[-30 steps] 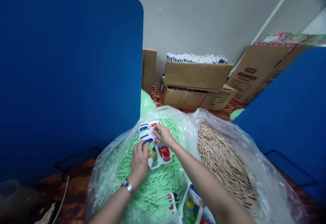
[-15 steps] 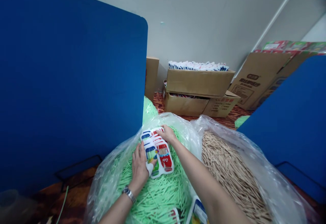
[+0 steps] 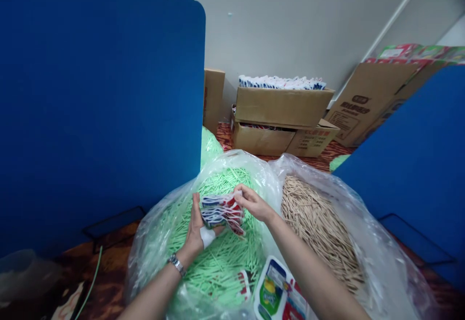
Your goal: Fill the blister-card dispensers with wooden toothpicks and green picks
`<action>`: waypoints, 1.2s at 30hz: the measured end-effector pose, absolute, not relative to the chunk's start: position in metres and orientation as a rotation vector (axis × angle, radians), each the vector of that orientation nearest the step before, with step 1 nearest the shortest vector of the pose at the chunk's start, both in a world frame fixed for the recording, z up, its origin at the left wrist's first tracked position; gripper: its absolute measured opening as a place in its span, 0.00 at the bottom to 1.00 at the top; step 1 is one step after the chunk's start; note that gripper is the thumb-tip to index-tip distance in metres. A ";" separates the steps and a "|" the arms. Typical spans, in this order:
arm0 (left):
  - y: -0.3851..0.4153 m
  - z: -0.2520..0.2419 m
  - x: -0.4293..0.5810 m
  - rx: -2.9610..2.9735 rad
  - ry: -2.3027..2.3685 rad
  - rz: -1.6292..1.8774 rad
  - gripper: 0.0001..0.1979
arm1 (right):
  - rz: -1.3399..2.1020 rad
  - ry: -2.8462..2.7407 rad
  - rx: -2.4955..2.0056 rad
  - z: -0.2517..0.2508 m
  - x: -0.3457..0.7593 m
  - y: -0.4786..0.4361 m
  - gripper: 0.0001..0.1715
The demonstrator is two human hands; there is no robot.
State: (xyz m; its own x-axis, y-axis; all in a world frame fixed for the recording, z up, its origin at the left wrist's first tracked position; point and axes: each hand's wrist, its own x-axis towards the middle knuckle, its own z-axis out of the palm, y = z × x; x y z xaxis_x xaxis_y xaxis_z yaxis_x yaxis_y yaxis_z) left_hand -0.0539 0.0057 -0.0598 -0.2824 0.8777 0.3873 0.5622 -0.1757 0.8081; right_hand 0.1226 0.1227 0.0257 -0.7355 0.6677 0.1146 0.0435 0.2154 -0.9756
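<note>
- Where the left blue partition (image 3: 98, 106) ends, a clear bag of green sticks (image 3: 218, 266) sits on a dark patterned surface (image 3: 109, 281). All handling is above this bag.
- Left hand (image 3: 195, 223): a wristwatch (image 3: 177, 264) is on the wrist. The hand stands on its edge, fingers straight and close together, with the palm pressed against the left end of the stack. The thumb, wrapped in white tape (image 3: 207, 236), lies under the stack and bears it. The hand is largely open, bracing and supporting the stack without closing round it.
- Stack of printed packets (image 3: 222, 211): several thin flat cards are bunched together and seen edge-on. They are white with red and blue print, and the layers are slightly fanned and uneven at the right end. The stack is held just above the green sticks, between the two hands, near the middle of the view.
- Right hand (image 3: 254, 202): the fingers are curled into a narrow pinch on the upper right edge of the stack. The thumb's position cannot be made out.
- Loose packets (image 3: 274, 293) of like print lie flat at the near rim of the green bag, below the right forearm, faces up.
- A second clear bag, of tan sticks (image 3: 316, 223), stands just beside the green one and touches it.
- Cardboard boxes (image 3: 283, 109) are stacked against the far wall, the top one filled with white and blue packets.
- Right blue partition (image 3: 410, 165) closes the right side.
</note>
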 end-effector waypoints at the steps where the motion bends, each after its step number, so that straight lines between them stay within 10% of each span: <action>1: 0.005 -0.059 -0.052 1.622 1.696 1.451 0.63 | 1.577 -1.979 -0.651 0.024 0.126 0.116 0.21; 16: 0.016 -0.044 -0.051 1.465 1.500 1.478 0.34 | 0.992 -2.346 -0.775 -0.029 0.157 0.062 0.76; 29: 0.002 0.047 0.034 1.637 1.084 1.384 0.29 | 1.047 -1.821 -0.903 0.068 0.248 0.011 0.60; 33: -0.017 0.029 0.072 1.715 1.033 1.344 0.29 | 0.759 -1.971 -0.947 0.061 0.296 -0.018 0.40; 36: -0.022 -0.005 0.079 1.843 0.919 1.178 0.42 | 0.695 -2.049 -0.947 0.024 0.313 -0.032 0.42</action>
State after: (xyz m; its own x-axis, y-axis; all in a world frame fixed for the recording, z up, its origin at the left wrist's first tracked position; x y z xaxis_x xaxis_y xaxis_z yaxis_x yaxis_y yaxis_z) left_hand 0.0793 -0.0217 -0.0055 0.3182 0.8623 0.3939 0.1721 -0.4611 0.8705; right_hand 0.3125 -0.0324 0.0243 -0.4361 0.8022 0.4078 0.3884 0.5765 -0.7189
